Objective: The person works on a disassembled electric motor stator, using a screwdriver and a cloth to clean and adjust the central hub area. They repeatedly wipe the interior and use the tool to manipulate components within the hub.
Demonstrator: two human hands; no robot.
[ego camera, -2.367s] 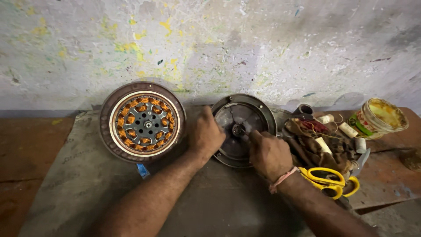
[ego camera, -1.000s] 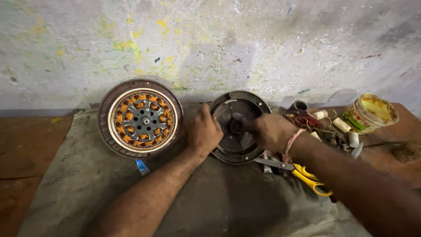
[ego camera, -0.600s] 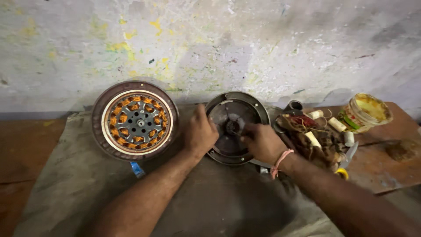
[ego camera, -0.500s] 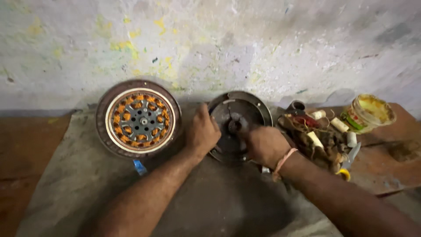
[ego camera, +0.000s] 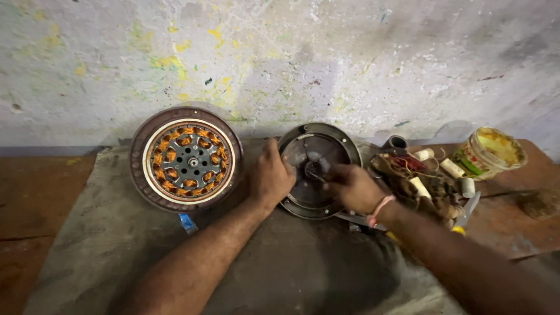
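A dark round metal motor cover (ego camera: 318,146) lies on a grey cloth (ego camera: 105,233) near the wall. My left hand (ego camera: 269,178) grips its left rim and holds it still. My right hand (ego camera: 350,186) is over the cover's centre hub, fingers pinched around a small thin tool or part I cannot make out. To the left a round motor stator (ego camera: 186,158) with orange copper windings leans against the wall, untouched.
A heap of wires, small white parts and tools (ego camera: 423,178) lies right of the cover. A yellow-lidded tub (ego camera: 490,153) stands at the far right. A blue-handled tool (ego camera: 188,223) pokes out below the stator. Brown wooden floor (ego camera: 35,198) flanks the cloth.
My right hand has shifted about over the cover's hub, from the lower right rim in toward the centre. The left hand has stayed on the left rim. Yellow-handled scissors are now hidden under my right arm.
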